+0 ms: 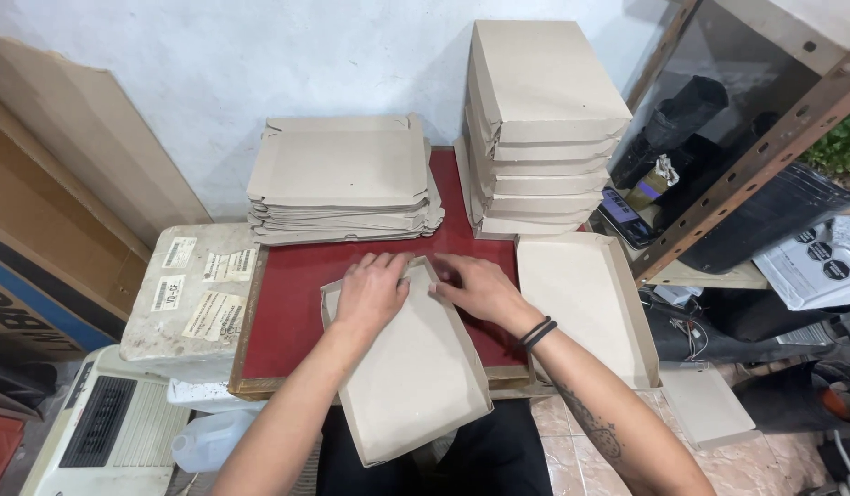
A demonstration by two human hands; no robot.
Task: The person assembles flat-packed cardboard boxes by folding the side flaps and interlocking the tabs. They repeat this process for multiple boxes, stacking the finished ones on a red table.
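Head view: a half-folded cardboard box (414, 367) lies at the near edge of the red-topped desk (292, 285), its long axis running from about 11 o'clock down to 5 o'clock, with the near end hanging over the desk edge toward the person's lap. Both hands work at its far end. The left hand (370, 292) lies palm down on the far left corner of the box, fingers pressed flat on the cardboard, so its grip is a flat press with the fingers close together and nothing enclosed. The right hand (477, 287), with a dark band at the wrist, sits at the far right corner, fingertips bent onto the raised far flap; whether that grip pinches the flap or only pushes on it I cannot tell. The bulk of the box stretches from under the hands toward 6 o'clock. At 3 o'clock of the hands, an open folded tray (585, 303) lies just beside the box. At 12 o'clock stands a low stack of flat box blanks (344, 179), and at 1 o'clock a taller stack of folded boxes (542, 129) against the white wall.
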